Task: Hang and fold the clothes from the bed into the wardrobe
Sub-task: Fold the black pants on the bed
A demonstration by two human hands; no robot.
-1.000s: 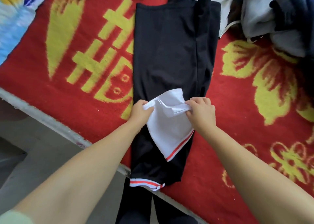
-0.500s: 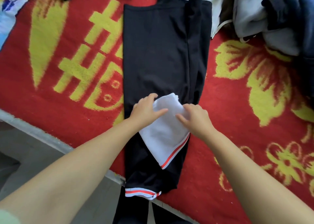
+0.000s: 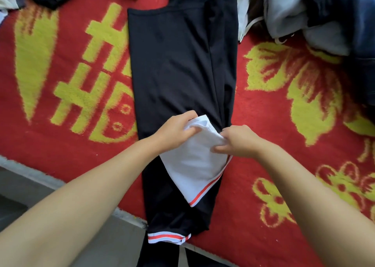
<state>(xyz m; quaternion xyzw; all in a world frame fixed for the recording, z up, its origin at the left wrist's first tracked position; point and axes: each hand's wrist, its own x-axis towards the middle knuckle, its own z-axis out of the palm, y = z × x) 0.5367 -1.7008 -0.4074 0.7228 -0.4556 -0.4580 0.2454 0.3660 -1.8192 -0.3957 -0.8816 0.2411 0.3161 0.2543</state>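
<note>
Both grips are clenching the white sleeve (image 3: 192, 161): the left hand (image 3: 176, 133) is bunching its top edge, the right hand (image 3: 237, 142) pinching beside it. The sleeve is lying on the black garment (image 3: 174, 68), which is spread along the bed (image 3: 284, 108) with its hem overhanging the edge. It is looking light, limp and slippery, so holding folded edges seems best.

Black garment (image 3: 178, 64), white red-striped sleeve (image 3: 194, 165) (red-and-yellow blanket (image 3: 284, 145) beneath)

The black garment (image 3: 178, 68) lies flat and folded lengthwise on the bed, stretching away from my hands, its red-and-white striped cuff (image 3: 168, 237) at the near edge below my wrists. Its white panel (image 3: 194, 165), edged with a red stripe, sits bunched under my fingers.
</note>
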